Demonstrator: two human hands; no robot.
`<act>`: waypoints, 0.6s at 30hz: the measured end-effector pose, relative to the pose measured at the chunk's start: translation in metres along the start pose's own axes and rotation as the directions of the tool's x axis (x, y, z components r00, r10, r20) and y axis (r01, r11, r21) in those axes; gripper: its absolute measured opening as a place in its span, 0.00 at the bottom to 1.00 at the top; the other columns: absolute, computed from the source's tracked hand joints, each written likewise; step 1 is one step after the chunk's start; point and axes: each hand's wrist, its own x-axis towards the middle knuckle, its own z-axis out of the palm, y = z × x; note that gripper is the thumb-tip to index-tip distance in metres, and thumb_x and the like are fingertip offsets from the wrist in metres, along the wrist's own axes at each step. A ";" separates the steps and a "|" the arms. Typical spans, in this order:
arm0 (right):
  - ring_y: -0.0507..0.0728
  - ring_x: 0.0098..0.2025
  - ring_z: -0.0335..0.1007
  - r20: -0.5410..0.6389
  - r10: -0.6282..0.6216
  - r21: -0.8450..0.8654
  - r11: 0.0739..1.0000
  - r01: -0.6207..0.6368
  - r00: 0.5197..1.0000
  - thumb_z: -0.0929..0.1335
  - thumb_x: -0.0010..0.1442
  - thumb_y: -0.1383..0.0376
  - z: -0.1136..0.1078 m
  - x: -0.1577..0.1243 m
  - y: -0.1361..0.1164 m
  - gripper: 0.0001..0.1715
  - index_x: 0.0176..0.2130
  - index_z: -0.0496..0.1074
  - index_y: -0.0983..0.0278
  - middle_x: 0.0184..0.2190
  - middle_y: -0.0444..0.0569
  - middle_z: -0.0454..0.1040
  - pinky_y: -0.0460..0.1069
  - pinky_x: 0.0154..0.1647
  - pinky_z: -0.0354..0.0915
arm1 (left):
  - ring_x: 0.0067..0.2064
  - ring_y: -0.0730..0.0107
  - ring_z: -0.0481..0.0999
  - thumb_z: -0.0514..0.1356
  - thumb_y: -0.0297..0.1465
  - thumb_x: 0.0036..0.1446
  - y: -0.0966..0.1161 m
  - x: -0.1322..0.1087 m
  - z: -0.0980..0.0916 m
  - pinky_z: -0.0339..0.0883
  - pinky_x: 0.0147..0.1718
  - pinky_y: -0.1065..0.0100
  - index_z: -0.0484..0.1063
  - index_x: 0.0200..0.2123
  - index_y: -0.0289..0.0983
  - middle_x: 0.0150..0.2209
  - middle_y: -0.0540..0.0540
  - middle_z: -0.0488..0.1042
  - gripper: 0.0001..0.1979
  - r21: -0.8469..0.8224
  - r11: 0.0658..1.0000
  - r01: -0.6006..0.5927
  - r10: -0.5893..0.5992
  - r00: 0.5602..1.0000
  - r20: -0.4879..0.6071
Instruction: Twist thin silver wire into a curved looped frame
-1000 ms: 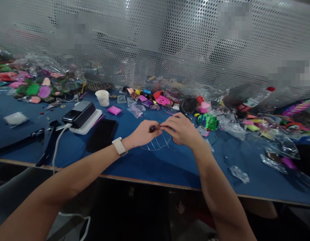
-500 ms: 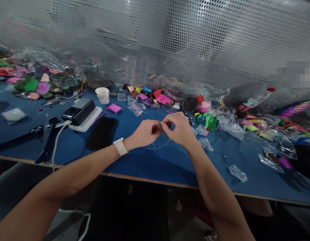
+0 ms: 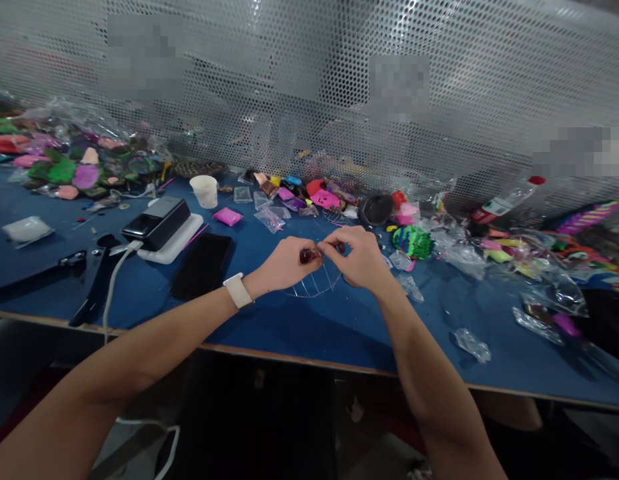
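Note:
Over the middle of the blue table, my left hand (image 3: 292,262) and my right hand (image 3: 358,258) meet, thumbs and fingers pinched close together. Dark brown clay-like material (image 3: 305,256) shows in the curl of my left fingers. More of it peeks out by my right fingertips, which pinch it beside the left ones. Below the fingers hangs a thin wire frame (image 3: 309,295) with a curved rim and fine crossing wires; its upper part is hidden behind my hands. A light band sits on my left wrist.
Left of my hands lie a black phone (image 3: 203,265), a dark device (image 3: 157,222) on a white block, cutters (image 3: 97,277) and a paper cup (image 3: 204,192). Colourful clay packets (image 3: 324,198) line the perforated metal screen. A green ball (image 3: 413,242), clear wrappers and a bottle (image 3: 509,202) are to the right.
Both hands stay together in almost the same place, with small finger movements. Slightly more of the wire frame and the brown material shows now.

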 end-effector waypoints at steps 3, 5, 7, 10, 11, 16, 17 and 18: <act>0.58 0.32 0.72 -0.053 -0.007 -0.026 1.000 0.006 0.999 0.70 0.74 0.59 0.002 0.001 0.002 0.15 0.33 0.78 0.57 0.28 0.44 0.80 0.58 0.47 0.66 | 0.26 0.74 0.66 0.65 0.34 0.64 0.001 0.000 0.001 0.59 0.27 0.68 0.74 0.29 0.37 0.24 0.51 0.71 0.11 -0.099 0.994 0.045 -0.047 0.999 -0.011; 0.58 0.31 0.72 -0.089 -0.013 -0.022 1.000 0.012 0.996 0.71 0.73 0.59 0.002 0.001 0.002 0.14 0.34 0.79 0.57 0.28 0.44 0.79 0.58 0.46 0.67 | 0.25 0.74 0.66 0.66 0.37 0.65 0.003 0.000 0.001 0.60 0.26 0.69 0.75 0.30 0.37 0.22 0.51 0.70 0.12 -0.209 0.972 0.111 -0.109 0.994 0.019; 0.57 0.31 0.72 -0.123 -0.016 -0.006 1.000 0.015 0.992 0.71 0.73 0.59 0.001 0.001 0.001 0.13 0.34 0.79 0.56 0.28 0.44 0.80 0.58 0.46 0.67 | 0.23 0.75 0.64 0.68 0.39 0.64 0.005 -0.001 0.001 0.59 0.25 0.69 0.75 0.29 0.37 0.21 0.52 0.69 0.14 -0.304 0.939 0.164 -0.161 0.986 0.037; 0.58 0.31 0.74 -0.147 -0.071 0.002 0.997 0.072 0.987 0.73 0.72 0.58 -0.002 -0.001 0.002 0.09 0.37 0.81 0.56 0.29 0.44 0.81 0.59 0.47 0.69 | 0.24 0.76 0.61 0.69 0.40 0.63 0.007 -0.002 0.000 0.57 0.24 0.69 0.76 0.30 0.37 0.22 0.53 0.67 0.14 -0.365 0.914 0.176 -0.178 0.984 0.029; 0.59 0.33 0.75 -0.139 -0.109 -0.005 0.994 0.109 0.984 0.73 0.72 0.59 -0.002 -0.002 0.004 0.07 0.39 0.81 0.55 0.31 0.45 0.82 0.60 0.47 0.69 | 0.24 0.77 0.61 0.70 0.39 0.62 0.008 -0.002 0.000 0.57 0.24 0.70 0.76 0.30 0.37 0.22 0.53 0.67 0.14 -0.369 0.913 0.172 -0.174 0.984 0.029; 0.60 0.43 0.80 -0.067 -0.306 -0.093 0.950 0.300 0.950 0.71 0.73 0.65 -0.006 -0.004 0.012 0.09 0.46 0.83 0.52 0.43 0.46 0.86 0.60 0.50 0.70 | 0.26 0.76 0.63 0.68 0.36 0.63 0.006 -0.002 0.000 0.59 0.27 0.70 0.77 0.32 0.36 0.24 0.52 0.70 0.11 -0.341 0.930 0.141 -0.142 0.990 0.020; 0.60 0.44 0.80 -0.045 -0.325 -0.110 0.942 0.318 0.945 0.70 0.74 0.66 -0.007 -0.004 0.014 0.11 0.47 0.83 0.51 0.44 0.45 0.86 0.60 0.50 0.70 | 0.27 0.76 0.64 0.68 0.36 0.64 0.005 -0.001 0.000 0.60 0.27 0.69 0.77 0.31 0.36 0.25 0.51 0.71 0.11 -0.324 0.937 0.132 -0.135 0.991 0.015; 0.59 0.43 0.80 -0.019 -0.332 -0.124 0.937 0.327 0.943 0.70 0.74 0.67 -0.007 -0.004 0.014 0.12 0.47 0.83 0.50 0.45 0.45 0.86 0.61 0.50 0.70 | 0.27 0.75 0.65 0.67 0.35 0.64 0.005 -0.001 0.000 0.61 0.28 0.69 0.77 0.31 0.36 0.26 0.50 0.72 0.10 -0.305 0.944 0.123 -0.127 0.992 0.008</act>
